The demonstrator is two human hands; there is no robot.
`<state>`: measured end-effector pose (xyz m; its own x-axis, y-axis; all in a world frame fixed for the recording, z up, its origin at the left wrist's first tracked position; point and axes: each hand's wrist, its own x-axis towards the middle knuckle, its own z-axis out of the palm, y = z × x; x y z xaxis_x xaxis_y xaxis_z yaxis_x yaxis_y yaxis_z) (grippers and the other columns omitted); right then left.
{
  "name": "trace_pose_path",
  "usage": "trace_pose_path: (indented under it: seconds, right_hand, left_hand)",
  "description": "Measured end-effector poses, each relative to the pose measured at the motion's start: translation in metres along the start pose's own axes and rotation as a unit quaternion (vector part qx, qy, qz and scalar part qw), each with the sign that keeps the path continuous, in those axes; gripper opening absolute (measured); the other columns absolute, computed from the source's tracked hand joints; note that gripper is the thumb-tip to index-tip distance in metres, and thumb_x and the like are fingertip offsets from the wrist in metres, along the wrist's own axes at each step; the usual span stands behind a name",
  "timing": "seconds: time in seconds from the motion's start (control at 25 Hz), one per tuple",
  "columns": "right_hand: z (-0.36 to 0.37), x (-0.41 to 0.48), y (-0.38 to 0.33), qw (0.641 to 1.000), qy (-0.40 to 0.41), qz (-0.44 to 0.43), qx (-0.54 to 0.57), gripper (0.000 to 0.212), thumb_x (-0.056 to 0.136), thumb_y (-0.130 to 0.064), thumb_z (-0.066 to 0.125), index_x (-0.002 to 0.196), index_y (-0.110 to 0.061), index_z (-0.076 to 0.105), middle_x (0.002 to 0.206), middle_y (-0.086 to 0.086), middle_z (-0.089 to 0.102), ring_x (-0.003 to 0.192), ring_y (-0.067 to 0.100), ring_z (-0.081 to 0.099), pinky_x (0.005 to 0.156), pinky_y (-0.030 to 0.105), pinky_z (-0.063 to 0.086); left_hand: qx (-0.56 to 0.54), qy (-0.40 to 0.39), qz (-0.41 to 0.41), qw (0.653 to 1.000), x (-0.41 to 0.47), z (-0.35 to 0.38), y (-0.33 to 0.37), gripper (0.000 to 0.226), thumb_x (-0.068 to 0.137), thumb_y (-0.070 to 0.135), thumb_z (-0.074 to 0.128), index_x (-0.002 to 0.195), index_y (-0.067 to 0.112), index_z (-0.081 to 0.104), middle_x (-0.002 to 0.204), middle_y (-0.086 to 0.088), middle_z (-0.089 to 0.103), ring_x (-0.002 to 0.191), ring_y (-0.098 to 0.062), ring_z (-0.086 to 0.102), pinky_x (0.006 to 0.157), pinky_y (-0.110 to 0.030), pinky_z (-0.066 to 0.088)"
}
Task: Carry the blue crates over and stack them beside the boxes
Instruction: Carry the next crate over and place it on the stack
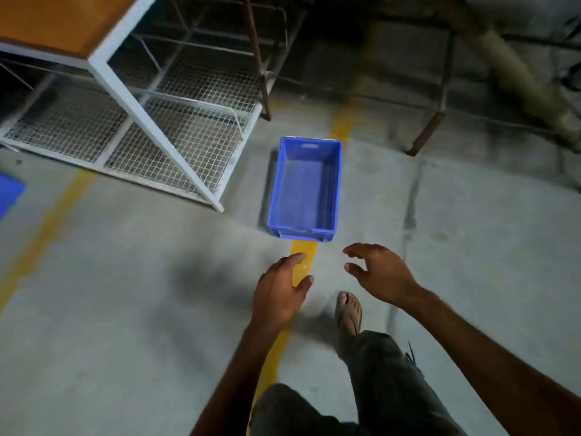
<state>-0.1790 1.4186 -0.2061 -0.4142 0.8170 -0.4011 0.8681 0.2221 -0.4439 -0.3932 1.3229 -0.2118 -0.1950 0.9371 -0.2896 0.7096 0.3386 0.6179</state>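
Loosely spread and holding nothing, left hand (280,291) and right hand (379,272) hover near blue crate (305,188)

**Left edge:** a blue shape (9,193) on the floor is cut off, so I cannot tell whether it is a crate.
**Far left:** the orange worktop (47,23) is cropped by the top and left edges.
**Centre:** the yellow floor line (303,247) passes out of sight beneath the blue crate (305,190) and is partly covered by my left hand (279,294).
**Near edge:** my forearms and legs run out of frame, and my left foot is hidden.
**Far right:** the area is dark and blurred, with a pale pipe (515,73) only dimly made out.
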Motion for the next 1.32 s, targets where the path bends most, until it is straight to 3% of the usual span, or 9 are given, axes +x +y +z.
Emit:
trace_pose_path:
  seconds: [0.2,0.52,0.68,0.76,0.84,0.92,1.04,1.2,1.32]
  right_hand:
    - [0.034,0.161,0.068,0.994,-0.093,0.025,-0.046,0.036,0.098,-0.036,0.058,0.133,-0.028,0.058,0.131,-0.006,0.065,0.124,0.019,0.056,0.099,0.034,0.048]
    - [0.244,0.374,0.167,0.979,-0.143,0.018,-0.147,0.054,0.095,-0.032,0.06,0.145,-0.019,0.043,0.145,0.008,0.05,0.132,0.03,0.045,0.103,0.04,0.043]
    - [0.332,0.404,0.202,0.965,-0.096,0.023,-0.244,0.063,0.082,-0.026,0.071,0.139,-0.016,0.048,0.134,0.008,0.056,0.12,0.031,0.054,0.099,0.04,0.039]
    - [0.344,0.408,0.209,0.961,-0.05,0.02,-0.272,0.056,0.074,-0.019,0.076,0.126,-0.017,0.056,0.119,0.008,0.062,0.108,0.032,0.058,0.087,0.04,0.041]
    - [0.339,0.403,0.212,0.956,-0.072,0.02,-0.283,0.046,0.076,-0.015,0.076,0.119,-0.017,0.059,0.114,0.008,0.064,0.105,0.033,0.059,0.083,0.041,0.041]
    - [0.322,0.385,0.211,0.951,-0.1,-0.008,-0.291,0.044,0.072,-0.015,0.08,0.112,-0.016,0.062,0.107,0.009,0.066,0.101,0.034,0.061,0.081,0.041,0.044]
    - [0.264,0.338,0.192,0.948,-0.097,-0.049,-0.3,0.046,0.065,-0.015,0.079,0.108,-0.014,0.065,0.101,0.008,0.066,0.096,0.034,0.06,0.077,0.042,0.045]
    - [0.124,0.301,0.135,0.97,0.023,-0.065,-0.234,0.035,0.087,-0.021,0.045,0.116,-0.023,0.066,0.11,0.0,0.067,0.103,0.031,0.055,0.084,0.044,0.04]
    - [0.019,0.296,0.083,0.997,0.037,-0.027,-0.06,0.019,0.097,-0.021,0.057,0.111,-0.022,0.069,0.104,0.001,0.071,0.104,0.031,0.057,0.089,0.044,0.045]
  left_hand:
    - [-0.002,-0.084,-0.053,0.995,0.155,0.072,-0.026,0.053,0.092,0.04,0.067,0.142,0.029,0.052,0.141,0.008,0.059,0.126,-0.017,0.058,0.105,-0.036,0.047]
    - [0.17,-0.143,-0.06,0.973,0.338,0.235,-0.231,0.084,0.092,0.035,0.067,0.16,0.019,0.022,0.165,-0.006,0.026,0.151,-0.027,0.027,0.114,-0.044,0.033]
    - [0.282,-0.071,0.041,0.956,0.383,0.288,-0.32,0.083,0.075,0.016,0.076,0.151,0.009,0.043,0.153,-0.014,0.047,0.144,-0.037,0.039,0.108,-0.051,0.036]
    - [0.323,-0.055,0.053,0.943,0.395,0.294,-0.332,0.059,0.076,0.016,0.071,0.134,0.02,0.057,0.133,-0.006,0.06,0.128,-0.033,0.053,0.099,-0.048,0.039]
    - [0.328,-0.046,0.07,0.941,0.399,0.291,-0.326,0.025,0.079,0.018,0.071,0.102,0.025,0.065,0.106,0.0,0.066,0.105,-0.032,0.061,0.085,-0.046,0.043]
    - [0.307,-0.07,0.106,0.943,0.389,0.281,-0.316,0.017,0.073,0.017,0.077,0.088,0.022,0.068,0.096,0.0,0.07,0.093,-0.031,0.066,0.077,-0.044,0.047]
    - [0.283,-0.064,0.141,0.946,0.345,0.239,-0.282,0.014,0.08,0.016,0.067,0.094,0.019,0.071,0.095,-0.005,0.07,0.084,-0.034,0.066,0.071,-0.045,0.049]
    - [0.232,0.052,0.12,0.964,0.324,0.124,-0.187,0.014,0.094,0.027,0.056,0.1,0.023,0.067,0.095,-0.002,0.064,0.095,-0.031,0.057,0.086,-0.043,0.043]
    - [0.178,0.067,0.085,0.978,0.319,0.031,-0.114,0.019,0.096,0.028,0.053,0.102,0.023,0.07,0.1,-0.004,0.07,0.101,-0.034,0.06,0.092,-0.044,0.044]
